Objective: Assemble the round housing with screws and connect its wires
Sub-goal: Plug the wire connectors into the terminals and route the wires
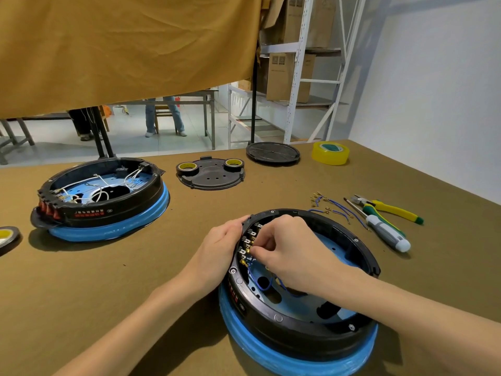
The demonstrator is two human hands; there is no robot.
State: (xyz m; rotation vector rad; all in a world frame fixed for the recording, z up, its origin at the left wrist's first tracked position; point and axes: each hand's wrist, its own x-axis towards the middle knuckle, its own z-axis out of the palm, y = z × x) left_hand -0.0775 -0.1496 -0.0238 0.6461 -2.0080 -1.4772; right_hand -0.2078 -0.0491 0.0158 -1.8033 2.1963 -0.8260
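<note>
Olive tabletop (pixel 135 280) carries the round housing (pixel 298 321) near its front edge. Left hand (pixel 219 248) holds the housing's left rim; right hand (pixel 284 248) pinches, it seems, a blue wire's terminal onto the inner connectors. Right of the housing, spare wires (pixel 333 207) and the screwdriver (pixel 385 232) wait: wiring unfinished, screws undone.

— Where did the camera sit?

— On the person's head, looking forward and down across the table (pixel 113 272). There was only that one wide view, so no second view shared anything with it.

— How near was it?

— Close. The left hand (pixel 217 246) and right hand (pixel 287 249) sat low in the middle, over the round housing (pixel 298 327) at the near edge.

— And farther off?

— The far edge ran across mid-frame, a curtain (pixel 122 47) hung above it, and shelves (pixel 303 66) stood at far right.
</note>
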